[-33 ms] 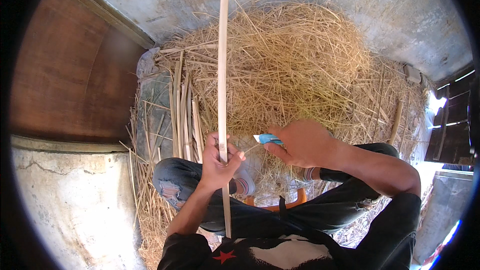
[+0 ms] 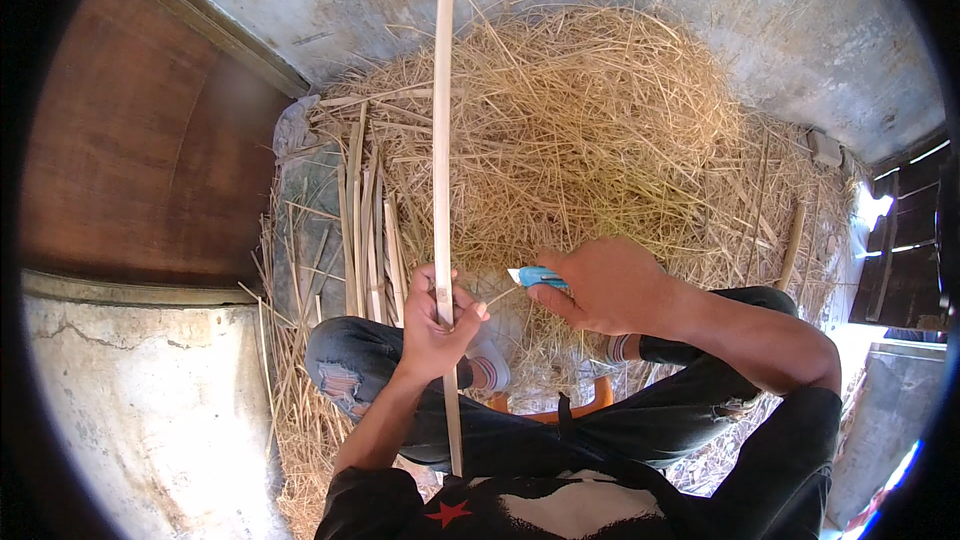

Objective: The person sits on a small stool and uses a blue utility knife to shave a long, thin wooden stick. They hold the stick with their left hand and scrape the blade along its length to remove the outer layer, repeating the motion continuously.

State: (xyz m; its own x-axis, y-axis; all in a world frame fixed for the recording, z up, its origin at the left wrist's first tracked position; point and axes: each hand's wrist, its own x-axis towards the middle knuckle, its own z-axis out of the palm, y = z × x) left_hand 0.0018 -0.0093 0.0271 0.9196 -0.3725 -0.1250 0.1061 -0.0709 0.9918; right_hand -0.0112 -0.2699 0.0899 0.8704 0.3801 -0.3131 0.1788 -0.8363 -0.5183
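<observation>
My left hand [image 2: 438, 332] is closed round a long, pale bamboo strip [image 2: 443, 140], which stands nearly upright in the view and runs down past my lap. Between that hand's thumb and my right hand [image 2: 618, 288] stretches a thin sliver [image 2: 502, 296], slightly bent. Gripped in the right hand is a light-blue utility knife [image 2: 540, 279], its short blade pointing left toward the strip but apart from it. My right fingers are mostly hidden behind the back of the hand.
A big heap of dry straw and shavings [image 2: 570, 120] lies against the grey wall [image 2: 800, 30]. Several split bamboo strips [image 2: 370, 230] are stacked at left. A brown wooden panel [image 2: 150, 140] stands far left. Below me shows an orange seat edge [image 2: 600, 395] between my bent legs.
The top of the bamboo strip has shifted very slightly to the left. Both hands and the knife stay almost where they were.
</observation>
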